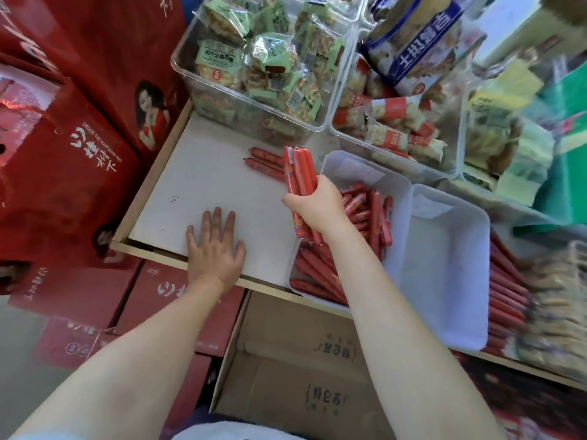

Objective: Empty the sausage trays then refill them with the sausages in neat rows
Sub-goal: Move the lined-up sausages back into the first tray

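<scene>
A bundle of red sausages (300, 182) is gripped in the right hand (317, 206), the fingers curled round it, and is held upright-tilted above the gap between the bare white shelf (203, 185) and the white tray (390, 185). The left hand (216, 249) is laid flat on the shelf surface with its fingers straight and spread, nothing being grasped. Two loose sausages (265, 161) are seen lying side by side on the shelf, just beyond the held bundle and near a clear bin of green-wrapped snacks (254, 65). Inside the white tray, more sausages (365, 214) are heaped untidily, partly hidden by the right forearm. A second white tray (444, 265) is set touching the first on its right and shows only its bare floor. Further red sausages (505, 296) are stacked in rows to the right of that tray. Red cartons (63, 160) are piled left of the shelf, and a brown cardboard box (301, 360) stands below it.
</scene>
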A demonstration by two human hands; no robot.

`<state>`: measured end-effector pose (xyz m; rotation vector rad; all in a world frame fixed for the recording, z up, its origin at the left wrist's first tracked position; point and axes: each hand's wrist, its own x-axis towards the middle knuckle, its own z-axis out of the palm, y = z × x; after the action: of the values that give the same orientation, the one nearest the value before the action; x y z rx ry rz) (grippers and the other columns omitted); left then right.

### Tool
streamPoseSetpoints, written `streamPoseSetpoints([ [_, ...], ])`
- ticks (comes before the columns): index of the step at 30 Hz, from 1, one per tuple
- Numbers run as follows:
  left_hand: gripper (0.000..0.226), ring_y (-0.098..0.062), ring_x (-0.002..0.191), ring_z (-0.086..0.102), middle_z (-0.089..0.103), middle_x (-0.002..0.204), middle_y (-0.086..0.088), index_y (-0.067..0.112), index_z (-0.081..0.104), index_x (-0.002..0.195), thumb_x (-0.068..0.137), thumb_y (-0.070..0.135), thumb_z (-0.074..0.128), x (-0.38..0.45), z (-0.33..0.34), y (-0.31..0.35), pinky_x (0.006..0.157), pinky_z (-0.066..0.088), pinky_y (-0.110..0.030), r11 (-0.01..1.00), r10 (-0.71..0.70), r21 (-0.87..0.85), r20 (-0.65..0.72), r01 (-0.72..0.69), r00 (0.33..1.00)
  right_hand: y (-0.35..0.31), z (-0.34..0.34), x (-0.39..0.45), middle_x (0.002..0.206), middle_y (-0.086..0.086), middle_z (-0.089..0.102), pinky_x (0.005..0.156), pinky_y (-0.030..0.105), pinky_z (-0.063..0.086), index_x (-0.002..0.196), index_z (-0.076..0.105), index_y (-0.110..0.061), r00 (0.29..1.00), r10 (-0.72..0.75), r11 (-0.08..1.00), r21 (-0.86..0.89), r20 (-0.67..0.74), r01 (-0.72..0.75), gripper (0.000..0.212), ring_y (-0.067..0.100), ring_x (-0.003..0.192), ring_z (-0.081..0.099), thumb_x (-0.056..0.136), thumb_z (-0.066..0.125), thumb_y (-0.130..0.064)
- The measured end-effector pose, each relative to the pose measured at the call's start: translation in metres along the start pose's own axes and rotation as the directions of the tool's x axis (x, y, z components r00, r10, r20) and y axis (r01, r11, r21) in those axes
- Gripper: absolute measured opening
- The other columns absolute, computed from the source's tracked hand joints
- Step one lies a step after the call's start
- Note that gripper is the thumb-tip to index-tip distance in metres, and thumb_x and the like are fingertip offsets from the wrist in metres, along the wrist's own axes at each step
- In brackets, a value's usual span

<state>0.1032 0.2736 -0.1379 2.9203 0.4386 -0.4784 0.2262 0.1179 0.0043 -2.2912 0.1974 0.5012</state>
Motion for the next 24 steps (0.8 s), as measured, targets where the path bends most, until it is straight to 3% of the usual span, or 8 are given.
streamPoseSetpoints([
  [4, 0.066, -0.023, 0.153, -0.014, -0.014, 0.166, -0.006, 0.017, -0.012, 0.158, 0.102, 0.045, 0.008, -0.006, -0.004, 0.009, 0.122, -0.006, -0.048, 1.000, -0.006, 0.016, 0.004, 0.006, 1.000, 0.041, -0.037, -0.005, 0.103, 0.006, 0.064, 0.074, 0.037, 0.053, 0.111, 0.048, -0.011, 0.977, 0.057, 0.971, -0.217, -0.204, -0.101, 0.042, 0.027, 0.086, 0.063, 0.079, 0.068, -0.029],
  [6, 0.066, -0.023, 0.153, -0.011, -0.010, 0.167, -0.006, 0.016, -0.007, 0.159, 0.103, 0.046, 0.011, -0.011, -0.005, 0.017, 0.123, -0.006, -0.047, 1.000, 0.027, -0.001, 0.023, -0.027, 0.999, 0.063, -0.038, -0.001, 0.121, 0.015, 0.058, 0.087, 0.041, 0.049, 0.127, 0.043, -0.008, 0.977, 0.074, 0.925, -0.351, -0.201, -0.143, 0.050, 0.034, 0.108, 0.060, 0.086, 0.064, -0.028],
  [10, 0.069, -0.022, 0.153, -0.013, -0.010, 0.167, -0.005, 0.019, -0.005, 0.159, 0.102, 0.052, 0.014, -0.010, -0.004, 0.019, 0.123, -0.008, -0.047, 0.998, 0.053, -0.017, 0.037, -0.053, 0.998, 0.091, -0.022, 0.000, 0.159, 0.022, 0.018, 0.117, 0.047, 0.023, 0.156, 0.003, -0.006, 0.981, -0.008, 0.885, -0.458, -0.195, -0.083, 0.082, 0.038, 0.144, 0.025, 0.099, 0.048, -0.043],
  [13, 0.070, -0.023, 0.153, -0.015, -0.012, 0.167, -0.006, 0.019, -0.006, 0.159, 0.101, 0.053, 0.013, -0.002, -0.003, 0.015, 0.122, -0.009, -0.047, 0.997, 0.073, 0.012, 0.038, -0.073, 0.997, 0.102, -0.016, 0.004, 0.165, 0.015, 0.000, 0.122, 0.049, 0.008, 0.157, -0.004, -0.010, 0.959, -0.067, 0.860, -0.504, -0.275, -0.085, 0.079, 0.031, 0.152, 0.001, 0.101, 0.035, -0.051],
  [16, 0.069, -0.023, 0.154, -0.011, -0.007, 0.167, -0.007, 0.018, 0.000, 0.160, 0.101, 0.051, 0.016, -0.001, -0.003, 0.013, 0.123, -0.006, -0.048, 0.997, 0.069, -0.014, 0.007, -0.069, 0.998, 0.100, -0.015, 0.012, 0.164, 0.018, -0.003, 0.122, 0.050, 0.003, 0.157, -0.005, -0.007, 0.944, -0.019, 0.848, -0.505, -0.330, -0.159, 0.084, 0.033, 0.151, -0.005, 0.100, 0.031, -0.057],
  [21, 0.068, -0.021, 0.154, -0.007, -0.003, 0.168, -0.005, 0.022, 0.004, 0.160, 0.100, 0.050, 0.021, 0.001, -0.003, 0.014, 0.123, -0.004, -0.046, 0.996, 0.039, -0.078, 0.005, -0.038, 0.999, 0.058, 0.007, 0.027, 0.162, 0.020, 0.014, 0.121, 0.044, -0.004, 0.154, 0.021, -0.003, 0.894, -0.365, 0.803, -0.575, -0.261, 0.160, 0.075, 0.034, 0.151, 0.006, 0.100, 0.037, -0.052],
  [23, 0.068, -0.021, 0.154, -0.009, -0.007, 0.168, -0.005, 0.024, 0.003, 0.160, 0.100, 0.053, 0.019, 0.003, -0.002, 0.014, 0.123, -0.005, -0.047, 0.997, 0.036, -0.075, 0.029, -0.034, 0.999, 0.037, 0.026, 0.037, 0.137, 0.024, 0.052, 0.117, 0.047, 0.024, 0.127, 0.058, -0.001, 0.804, -0.552, 0.742, -0.571, -0.221, 0.352, 0.050, 0.042, 0.133, 0.042, 0.096, 0.050, -0.040],
  [24, 0.069, -0.021, 0.154, -0.010, -0.008, 0.167, -0.005, 0.025, 0.002, 0.160, 0.099, 0.055, 0.017, 0.003, -0.002, 0.013, 0.123, -0.006, -0.047, 0.997, 0.037, -0.075, 0.037, -0.034, 0.999, 0.028, 0.036, 0.043, 0.112, 0.022, 0.063, 0.102, 0.047, 0.041, 0.103, 0.067, -0.001, 0.748, -0.621, 0.715, -0.561, -0.236, 0.416, 0.033, 0.042, 0.111, 0.057, 0.091, 0.057, -0.030],
])
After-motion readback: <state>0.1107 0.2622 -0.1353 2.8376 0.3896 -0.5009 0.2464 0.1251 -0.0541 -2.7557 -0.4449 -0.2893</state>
